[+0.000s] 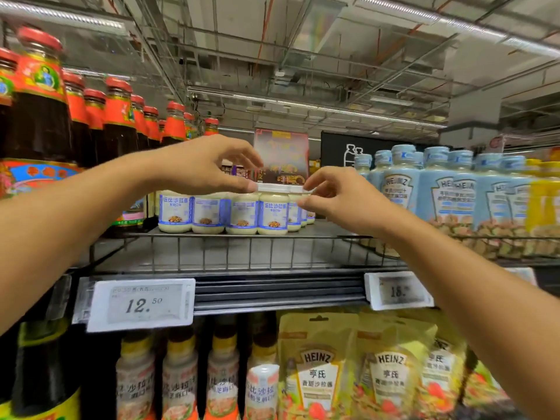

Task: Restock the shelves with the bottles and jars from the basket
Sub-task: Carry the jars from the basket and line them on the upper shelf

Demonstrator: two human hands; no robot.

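Note:
Several small white salad-dressing jars with blue labels and white lids stand in a row on the upper wire shelf. My left hand hovers over the left jars, fingers curled, thumb tip touching the white lid of the front jar. My right hand is just right of the row, fingers apart, fingertips at the lid and shoulder of the rightmost jars. Neither hand closes around a jar. The basket is out of view.
Dark sauce bottles with red caps crowd the shelf's left. Pale blue Heinz bottles fill the right. Price tags hang on the shelf's front rail. Below stand dressing bottles and yellow Heinz pouches. The shelf's front strip is bare.

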